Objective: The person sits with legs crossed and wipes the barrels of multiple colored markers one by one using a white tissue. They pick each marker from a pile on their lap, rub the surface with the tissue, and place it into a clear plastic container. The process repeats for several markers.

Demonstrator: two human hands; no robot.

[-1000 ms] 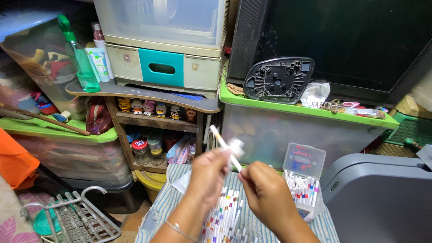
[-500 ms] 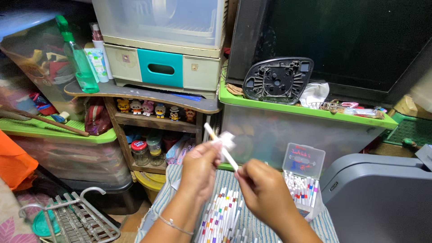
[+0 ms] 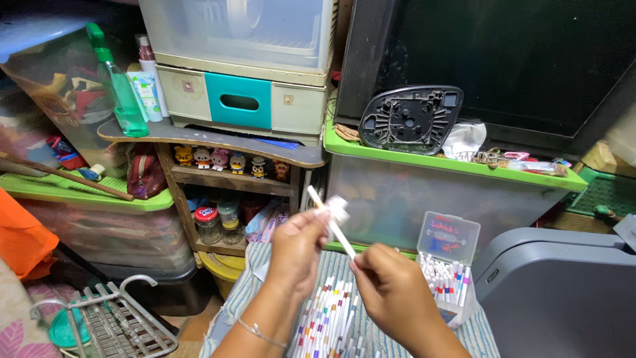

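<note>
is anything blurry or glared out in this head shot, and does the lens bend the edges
Head view: the left hand and right hand are slightly soft, as is the white marker between them; shelves behind are sharp. Dim glare on the dark screen. Wide lens bows the green lid and drawer unit.

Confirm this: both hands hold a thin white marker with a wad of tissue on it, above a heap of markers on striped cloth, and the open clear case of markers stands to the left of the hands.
One thing is wrong: the clear case stands to the right of the hands, beside the right hand, as the head view shows. The rest holds: left hand and right hand hold the white marker with the tissue above the heap of markers on striped cloth.
</note>
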